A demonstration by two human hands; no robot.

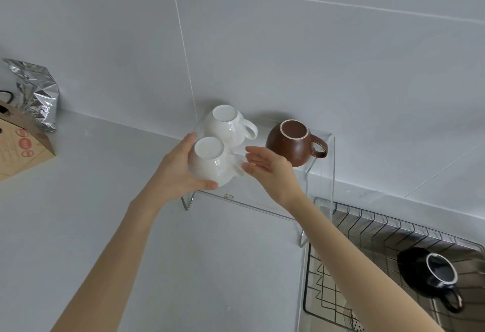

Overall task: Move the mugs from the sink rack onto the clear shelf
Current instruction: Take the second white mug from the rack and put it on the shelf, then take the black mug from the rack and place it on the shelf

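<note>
A clear acrylic shelf [265, 200] stands on the counter against the tiled wall. On it sit, upside down, a white mug [228, 126] at the back left and a brown mug [292, 143] at the right. My left hand [175, 171] grips a second white mug [210, 163], also upside down, at the shelf's front left. My right hand [270, 171] is beside this mug with fingers apart, next to its handle. A black mug [430, 276] lies upside down on the wire sink rack [367, 229] at the lower right.
A crumpled silver foil bag [36, 92] and a brown cardboard box [18, 145] stand at the far left on the grey counter [105, 200]. The sink lies under the wire rack.
</note>
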